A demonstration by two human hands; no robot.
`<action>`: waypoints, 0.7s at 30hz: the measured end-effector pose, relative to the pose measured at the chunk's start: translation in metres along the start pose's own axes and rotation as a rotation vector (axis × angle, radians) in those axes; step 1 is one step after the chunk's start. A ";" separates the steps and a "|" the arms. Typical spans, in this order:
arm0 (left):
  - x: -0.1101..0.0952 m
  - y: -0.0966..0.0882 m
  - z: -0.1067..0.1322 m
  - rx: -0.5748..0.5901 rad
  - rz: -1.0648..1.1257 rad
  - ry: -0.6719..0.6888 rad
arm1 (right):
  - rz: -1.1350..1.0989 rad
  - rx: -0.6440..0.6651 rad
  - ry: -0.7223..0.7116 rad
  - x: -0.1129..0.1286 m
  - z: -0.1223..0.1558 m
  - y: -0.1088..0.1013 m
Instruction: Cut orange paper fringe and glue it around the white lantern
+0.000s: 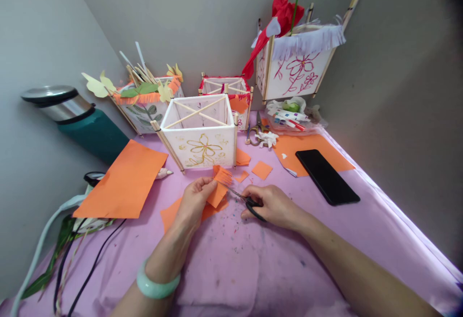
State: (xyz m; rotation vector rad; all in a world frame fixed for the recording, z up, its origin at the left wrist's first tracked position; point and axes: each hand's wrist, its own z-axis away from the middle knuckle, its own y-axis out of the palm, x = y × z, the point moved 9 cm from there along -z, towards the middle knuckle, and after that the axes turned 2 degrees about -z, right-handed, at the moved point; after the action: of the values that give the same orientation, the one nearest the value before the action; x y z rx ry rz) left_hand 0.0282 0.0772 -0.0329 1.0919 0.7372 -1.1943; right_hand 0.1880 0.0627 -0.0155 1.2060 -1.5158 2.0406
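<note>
At the fingertips of the left hand (195,201), on a lilac cloth (231,268), a strip of orange paper (218,194) shows a row of fine, narrow fringe cuts along its upper end, the strands slightly curled. The left hand is closed on the strip, pinching it between thumb and fingers. Between the two hands, the right hand (273,206), its fingers curled, grips a pair of black-handled scissors (249,206), the slim blades pointing left with their tips at the strip's edge. A pale jade bangle (157,283) circles the left wrist. Beneath the left hand lies an orange paper offcut (173,213), and a small orange square (262,170) sits on the cloth ahead of the right hand. Farther ahead stands a white paper lantern on a wooden frame (198,133), drawn with a yellow flower. Left of the hands lies a larger orange sheet (123,179); to the right, a black smartphone (327,177) rests on another orange sheet (307,148).
</note>
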 end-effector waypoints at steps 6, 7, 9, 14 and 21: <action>0.000 0.000 0.000 0.003 0.007 0.001 | 0.011 0.003 -0.007 0.000 0.001 0.000; 0.000 0.000 0.000 0.007 0.006 0.001 | 0.016 0.004 -0.006 0.000 0.001 0.000; 0.001 0.000 0.000 0.018 0.001 -0.005 | 0.024 0.006 -0.004 0.000 0.001 0.000; 0.001 0.000 -0.001 0.035 -0.008 0.004 | 0.029 0.010 -0.005 0.002 0.001 0.000; 0.000 0.000 -0.001 0.023 -0.009 0.000 | 0.031 0.005 0.003 0.001 0.000 0.000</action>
State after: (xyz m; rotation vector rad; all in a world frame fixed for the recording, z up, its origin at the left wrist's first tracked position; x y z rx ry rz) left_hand 0.0282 0.0784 -0.0330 1.1094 0.7303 -1.2127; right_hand 0.1871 0.0622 -0.0149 1.1879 -1.5379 2.0661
